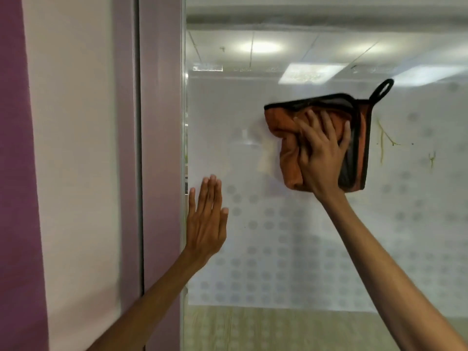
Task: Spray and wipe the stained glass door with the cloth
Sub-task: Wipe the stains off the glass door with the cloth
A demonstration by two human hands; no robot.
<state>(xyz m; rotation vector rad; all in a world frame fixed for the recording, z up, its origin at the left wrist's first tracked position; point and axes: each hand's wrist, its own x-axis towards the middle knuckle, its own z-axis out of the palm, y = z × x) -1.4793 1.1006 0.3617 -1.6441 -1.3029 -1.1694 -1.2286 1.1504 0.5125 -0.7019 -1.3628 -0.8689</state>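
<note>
A person stood close to a glass door (pixel 278 224) that filled the centre and right of the frame, its lower part frosted with rows of grey dots. The right hand (pixel 321 153), fingers spread, pressed a folded orange cloth (pixel 286 138) flat against the glass in the upper right. The cloth looked soft and plush, edged in black binding with a small hanging loop at its top corner. The left hand (pixel 206 224) rested open and empty, palm flat on the glass near its left edge, grasping nothing. Thin yellowish-green streaks (pixel 382 140) marked the glass just right of the cloth, not yet wiped. To finish well, the cloth would likely need to travel rightward over those streaks with firm, even pressure and overlapping passes. At the left of the frame stood a smooth mauve frame (pixel 159 148). No spray bottle was visible.
</note>
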